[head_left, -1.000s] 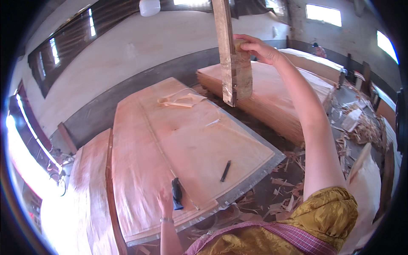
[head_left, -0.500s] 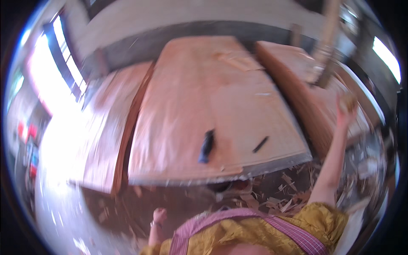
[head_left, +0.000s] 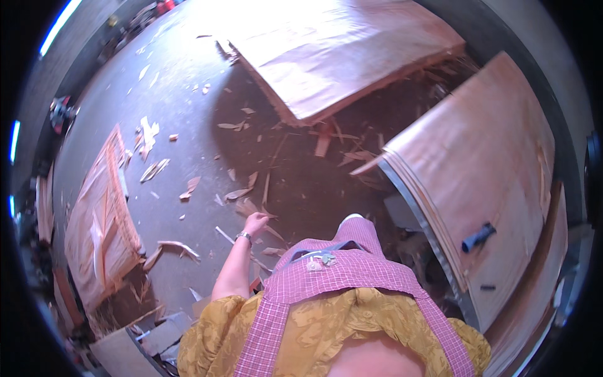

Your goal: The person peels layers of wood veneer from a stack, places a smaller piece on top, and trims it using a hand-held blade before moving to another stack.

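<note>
My left hand [head_left: 255,223] is at the end of my outstretched left forearm, with a watch or bracelet [head_left: 244,235] on the wrist. It hangs over the scrap-strewn floor, just left of my checked apron [head_left: 352,274]. Its fingers look loosely extended, and I see nothing held in them. Pale veneer scraps [head_left: 249,207] show right behind it; they seem to lie on the floor. My right hand is out of view. On the right, a stack of reddish wood veneer sheets [head_left: 477,138] bears a dark blue tool [head_left: 478,239] and a small black piece [head_left: 487,288].
Another veneer stack [head_left: 352,50] stands low at the top, its corner pointing toward me. A smaller stack [head_left: 94,232] is at the left. Broken veneer strips [head_left: 149,138] litter the grey floor [head_left: 188,113]. Boards [head_left: 125,352] lie at lower left.
My view has swung to the left and down, so the veneer stack with the blue tool now sits at the right. My right hand, formerly stretched out with a tan object, has left the view.
</note>
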A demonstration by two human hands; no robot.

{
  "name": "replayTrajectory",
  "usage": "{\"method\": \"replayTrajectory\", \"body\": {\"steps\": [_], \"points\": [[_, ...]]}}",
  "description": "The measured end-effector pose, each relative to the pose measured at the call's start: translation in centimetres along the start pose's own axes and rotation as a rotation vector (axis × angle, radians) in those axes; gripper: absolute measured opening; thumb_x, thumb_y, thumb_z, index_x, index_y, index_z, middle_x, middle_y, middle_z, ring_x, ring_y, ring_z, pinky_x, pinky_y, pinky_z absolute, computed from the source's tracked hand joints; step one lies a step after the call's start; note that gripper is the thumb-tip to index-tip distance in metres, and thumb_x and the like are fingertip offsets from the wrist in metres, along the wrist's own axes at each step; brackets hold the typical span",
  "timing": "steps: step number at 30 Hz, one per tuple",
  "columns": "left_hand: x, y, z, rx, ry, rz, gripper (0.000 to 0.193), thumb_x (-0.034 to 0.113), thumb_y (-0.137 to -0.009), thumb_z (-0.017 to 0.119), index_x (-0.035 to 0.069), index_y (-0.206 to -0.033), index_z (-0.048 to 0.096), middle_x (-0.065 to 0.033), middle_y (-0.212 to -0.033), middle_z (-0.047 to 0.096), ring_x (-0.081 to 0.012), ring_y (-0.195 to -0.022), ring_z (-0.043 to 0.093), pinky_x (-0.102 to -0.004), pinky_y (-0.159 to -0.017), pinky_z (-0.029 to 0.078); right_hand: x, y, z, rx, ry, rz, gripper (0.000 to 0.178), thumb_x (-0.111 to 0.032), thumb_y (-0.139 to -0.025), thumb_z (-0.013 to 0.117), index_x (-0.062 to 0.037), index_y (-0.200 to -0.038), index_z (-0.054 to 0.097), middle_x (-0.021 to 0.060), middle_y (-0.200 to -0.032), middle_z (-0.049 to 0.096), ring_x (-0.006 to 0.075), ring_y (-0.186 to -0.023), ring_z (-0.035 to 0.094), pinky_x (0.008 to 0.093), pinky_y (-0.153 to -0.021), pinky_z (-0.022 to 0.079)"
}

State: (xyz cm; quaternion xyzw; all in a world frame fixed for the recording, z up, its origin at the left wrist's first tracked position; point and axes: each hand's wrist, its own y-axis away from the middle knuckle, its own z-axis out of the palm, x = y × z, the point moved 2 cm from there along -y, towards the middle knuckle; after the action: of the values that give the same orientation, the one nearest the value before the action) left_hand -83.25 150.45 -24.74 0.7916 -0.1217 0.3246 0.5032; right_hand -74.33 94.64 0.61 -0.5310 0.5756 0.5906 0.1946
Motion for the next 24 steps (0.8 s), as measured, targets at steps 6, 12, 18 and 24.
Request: {"method": "replayTrajectory", "body": {"steps": [6,12,18,24], "points": [[8.9,-7.2,-9.3,-0.04,0.183,0.032,0.033,0.026,-0.094,0.061,0.01,-0.123,0.058,-0.0009,-0.102,0.064,-0.0091,-0.082,0.065,-0.0247,-0.064,0.048,2.8,-26.6,7.4,-0.396,0.151,0.415,0.026,-0.022,-0.075,0.077,-0.0044,-0.092,0.067,0.0071,-0.086,0.066,0.0167,-0.077,0.063,0.031,-0.067,0.051],[9.3,-15.3,-20.3,0.196,0.337,-0.099,0.032,0.016,-0.09,0.064,0.003,-0.118,0.061,-0.0076,-0.104,0.066,-0.0131,-0.083,0.065,-0.0273,-0.069,0.054,-4.5,-58.8,28.3,-0.918,1.559,-0.66,0.017,-0.013,-0.059,0.068,-0.0166,-0.075,0.071,0.0069,-0.083,0.07,0.0287,-0.081,0.065,0.0384,-0.072,0.051],[9.7,-16.7,-30.4,0.288,0.263,-0.268,0.03,0.021,-0.088,0.065,0.003,-0.111,0.066,-0.0085,-0.102,0.07,-0.0166,-0.078,0.068,-0.0273,-0.064,0.053,-31.9,-79.1,57.9,-0.511,0.916,-0.222,0.058,-0.036,-0.067,0.072,0.0008,-0.109,0.06,0.0277,-0.099,0.065,0.0406,-0.093,0.066,0.0436,-0.08,0.054],[8.3,-22.0,-37.0,0.338,0.394,-0.48,0.016,0.02,-0.09,0.058,0.006,-0.097,0.062,-0.0056,-0.084,0.062,-0.0151,-0.064,0.059,-0.0281,-0.053,0.045,-53.0,-85.6,84.1,-0.583,0.897,-0.654,0.06,-0.041,-0.076,0.07,-0.0046,-0.12,0.056,0.0249,-0.111,0.059,0.0384,-0.103,0.061,0.0456,-0.086,0.051]]}}
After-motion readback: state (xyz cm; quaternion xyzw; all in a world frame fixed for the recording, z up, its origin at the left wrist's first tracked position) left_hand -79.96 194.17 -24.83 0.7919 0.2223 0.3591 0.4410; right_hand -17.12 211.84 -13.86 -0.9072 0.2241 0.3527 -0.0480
